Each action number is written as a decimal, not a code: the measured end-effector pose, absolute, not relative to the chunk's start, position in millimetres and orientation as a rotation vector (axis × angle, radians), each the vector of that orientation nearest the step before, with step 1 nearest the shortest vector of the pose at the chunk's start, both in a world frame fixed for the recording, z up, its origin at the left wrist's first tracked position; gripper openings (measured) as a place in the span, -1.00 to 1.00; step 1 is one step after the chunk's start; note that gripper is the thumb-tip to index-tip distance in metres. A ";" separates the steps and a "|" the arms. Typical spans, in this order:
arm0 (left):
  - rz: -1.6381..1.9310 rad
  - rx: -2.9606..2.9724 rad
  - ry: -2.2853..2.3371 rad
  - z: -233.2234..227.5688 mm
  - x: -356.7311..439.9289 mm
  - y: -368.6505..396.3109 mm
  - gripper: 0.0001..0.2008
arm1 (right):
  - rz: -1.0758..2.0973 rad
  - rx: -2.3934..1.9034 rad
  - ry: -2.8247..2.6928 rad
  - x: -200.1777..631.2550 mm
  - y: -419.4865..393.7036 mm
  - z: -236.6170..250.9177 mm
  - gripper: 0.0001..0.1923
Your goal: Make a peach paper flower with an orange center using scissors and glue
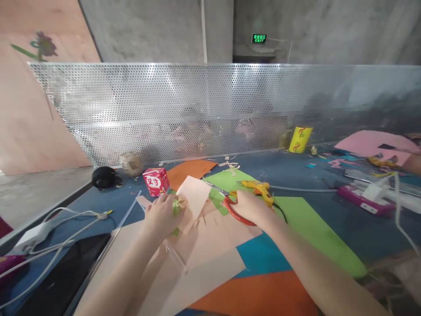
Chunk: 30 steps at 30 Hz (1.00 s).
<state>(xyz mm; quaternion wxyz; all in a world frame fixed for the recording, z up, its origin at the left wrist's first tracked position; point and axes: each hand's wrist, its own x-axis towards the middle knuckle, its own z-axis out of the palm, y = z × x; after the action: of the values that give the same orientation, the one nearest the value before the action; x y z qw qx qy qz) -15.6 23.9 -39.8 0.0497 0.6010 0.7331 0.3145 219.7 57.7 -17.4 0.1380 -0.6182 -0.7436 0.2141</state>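
My right hand (pixel 251 207) is closed on a pair of scissors (pixel 241 217) with red handles, blades pointing left toward a pale pink piece of paper (pixel 194 193). The fingers of my left hand (pixel 162 217) are closed on the near left side of that paper. A small green paper piece with thin strips (pixel 178 205) shows at those same fingers; how it is held is partly hidden. Just beyond my right hand lies a yellow glue gun (pixel 262 189). Large pale pink sheets (pixel 210 259) with small scraps on them spread beneath both hands.
Green (pixel 302 224), blue (pixel 263 254) and orange sheets (pixel 256 294) lie around. A red box (pixel 156 181), black round object (pixel 104 177) and yellow roll (pixel 300 139) stand farther back. Cables and a purple power strip (pixel 365 199) flank the work. A perforated metal screen (pixel 164 105) borders the table.
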 end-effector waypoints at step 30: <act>0.189 1.935 2.520 -50.5 -10.0 15.8 -0.30 | 0.374 -1.312 -2.328 208.3 63.2 -41.0 -0.68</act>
<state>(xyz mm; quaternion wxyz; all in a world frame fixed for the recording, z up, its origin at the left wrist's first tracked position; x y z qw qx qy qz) -10.0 15.8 -50.5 -0.0207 0.6077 0.7917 0.0593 208.3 63.2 -41.0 0.2200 -0.4742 -0.8417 0.1353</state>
